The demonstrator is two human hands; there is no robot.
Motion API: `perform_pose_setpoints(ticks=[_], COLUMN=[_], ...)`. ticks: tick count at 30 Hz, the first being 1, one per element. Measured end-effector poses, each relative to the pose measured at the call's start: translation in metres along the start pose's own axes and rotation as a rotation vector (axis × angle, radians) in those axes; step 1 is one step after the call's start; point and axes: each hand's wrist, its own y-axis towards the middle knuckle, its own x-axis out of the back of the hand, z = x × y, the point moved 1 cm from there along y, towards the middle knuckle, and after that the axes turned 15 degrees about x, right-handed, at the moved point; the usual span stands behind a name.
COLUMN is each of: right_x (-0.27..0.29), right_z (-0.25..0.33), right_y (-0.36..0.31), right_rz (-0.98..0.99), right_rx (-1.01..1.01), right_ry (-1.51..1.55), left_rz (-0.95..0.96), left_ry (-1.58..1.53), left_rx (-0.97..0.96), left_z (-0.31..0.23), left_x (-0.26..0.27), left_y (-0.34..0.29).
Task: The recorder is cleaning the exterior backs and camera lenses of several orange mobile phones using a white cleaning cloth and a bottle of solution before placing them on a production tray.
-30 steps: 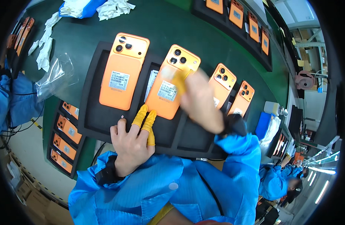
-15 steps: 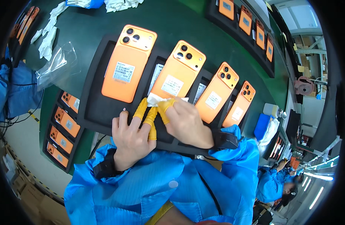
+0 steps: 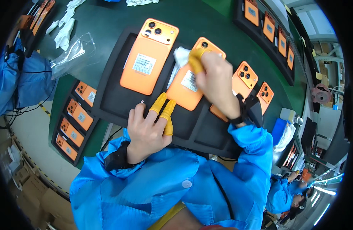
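Observation:
Several orange smartphones lie back up in a black tray [image 3: 116,109] before me. Yellow cots cover some fingertips of both hands. My right hand [image 3: 218,78] pinches a crumpled white wipe [image 3: 181,56] at the camera end of the second phone [image 3: 180,92], partly covering its lenses. At that phone's lower edge, my left hand [image 3: 145,128] rests with fingers spread, two cotted tips touching or very near it. To the left lies the first phone [image 3: 147,48]. The third phone [image 3: 246,78] is partly hidden by my right arm; a fourth phone [image 3: 265,95] lies beyond.
Trays of similar phones stand at lower left [image 3: 71,132] and upper right [image 3: 269,27]. A clear plastic bag [image 3: 74,53] and crumpled white wipes [image 3: 65,32] lie at upper left. A blue box [image 3: 278,130] sits at right. Blue-sleeved people are at far left and lower right.
My right hand has moved with the wipe from the second phone's lower edge up to its camera end. My left hand stays near the lower edge. The whole view has shifted a little.

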Motion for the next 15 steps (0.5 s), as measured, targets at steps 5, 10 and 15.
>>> perform_pose_setpoints(ticks=[5, 10, 15], right_x=[0.003, 0.019, 0.035], right_z=[0.043, 0.048, 0.046], right_y=[-0.024, -0.040, -0.038], right_rz=[0.202, 0.264, 0.445], right_rx=[0.201, 0.301, 0.137], right_ry=[0.294, 0.335, 0.389], left_rz=[-0.078, -0.291, -0.233], left_ry=[-0.234, 0.257, -0.035], left_rx=[0.099, 0.351, 0.292], left_z=[0.006, 0.056, 0.055], left_x=[0.017, 0.042, 0.038], left_y=[0.013, 0.042, 0.032])
